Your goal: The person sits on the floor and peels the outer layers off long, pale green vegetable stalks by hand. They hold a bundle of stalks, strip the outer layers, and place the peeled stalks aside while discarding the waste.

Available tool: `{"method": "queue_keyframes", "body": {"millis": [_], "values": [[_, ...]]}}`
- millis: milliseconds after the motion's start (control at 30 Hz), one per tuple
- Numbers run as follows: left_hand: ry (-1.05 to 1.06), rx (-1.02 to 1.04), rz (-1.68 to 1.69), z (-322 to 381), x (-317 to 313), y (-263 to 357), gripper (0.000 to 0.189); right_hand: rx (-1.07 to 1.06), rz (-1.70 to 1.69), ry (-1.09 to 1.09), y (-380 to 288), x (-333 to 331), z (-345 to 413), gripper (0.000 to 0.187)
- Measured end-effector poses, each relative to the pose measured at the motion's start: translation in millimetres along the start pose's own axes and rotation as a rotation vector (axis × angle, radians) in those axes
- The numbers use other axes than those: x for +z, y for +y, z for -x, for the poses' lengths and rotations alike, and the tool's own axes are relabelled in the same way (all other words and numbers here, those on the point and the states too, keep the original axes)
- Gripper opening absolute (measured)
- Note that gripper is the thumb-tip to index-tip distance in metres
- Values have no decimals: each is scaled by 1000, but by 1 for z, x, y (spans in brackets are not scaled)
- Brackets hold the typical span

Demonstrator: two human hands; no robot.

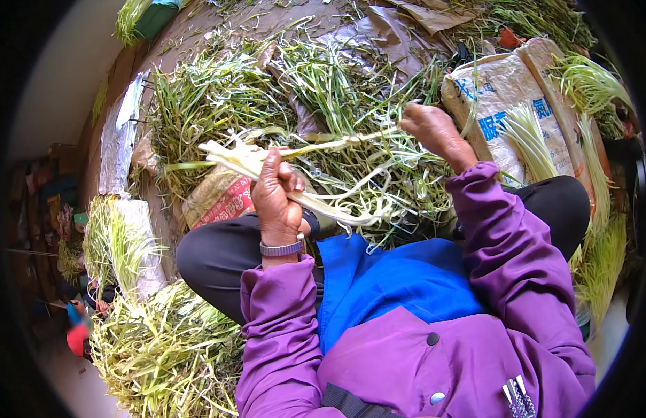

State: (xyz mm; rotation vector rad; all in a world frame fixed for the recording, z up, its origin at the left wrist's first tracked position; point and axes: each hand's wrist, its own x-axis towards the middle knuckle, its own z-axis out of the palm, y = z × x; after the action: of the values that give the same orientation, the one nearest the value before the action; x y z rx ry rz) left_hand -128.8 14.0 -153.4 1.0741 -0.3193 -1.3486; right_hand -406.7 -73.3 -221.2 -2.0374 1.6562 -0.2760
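My left hand (279,196) is closed around a bundle of pale, blanched leafy stalks (328,207), whose white ends point to the left. Up and to the right, my right hand (431,129) pinches the tip of a yellowish leaf (349,141) stretched between both hands. Below them lies a heap of green and pale leaves and trimmings (323,89). A sheaf of pale stalks (532,141) rests on a woven sack (495,99) at my right.
Another leaf pile (166,355) lies at lower left. Pale stalks hang over a white slab (145,235) at left. A red-printed sack (223,201) is near my left knee. Brown plastic sheeting (401,42) lies beyond the heap. Another person (80,329) is at far left.
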Motion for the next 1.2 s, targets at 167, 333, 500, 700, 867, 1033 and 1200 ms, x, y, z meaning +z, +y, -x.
{"method": "queue_keyframes", "body": {"millis": [167, 333, 500, 700, 867, 1033, 1200], "values": [[-123, -97, -34, 4, 10, -10, 20, -419, -719, -330, -84, -6, 17, 43], [-140, -124, -37, 7, 12, -16, 14, -245, -909, -425, -90, 4, 26, 28], [-95, -149, -94, 8, 14, -28, 9, -193, -718, -176, -98, -12, 35, 22], [-132, -290, -175, 17, 19, -44, 15, -387, -278, 270, -86, -6, 33, 16], [-69, -210, -210, 14, 19, -40, 21, -474, -74, 387, -81, -12, 33, 15], [-58, -224, -137, -5, 13, -42, 21, -582, 83, 391, -90, -4, 42, 12], [-14, -213, -114, -8, 13, -46, 10, -483, -57, 287, -88, 9, 40, 17]]}}
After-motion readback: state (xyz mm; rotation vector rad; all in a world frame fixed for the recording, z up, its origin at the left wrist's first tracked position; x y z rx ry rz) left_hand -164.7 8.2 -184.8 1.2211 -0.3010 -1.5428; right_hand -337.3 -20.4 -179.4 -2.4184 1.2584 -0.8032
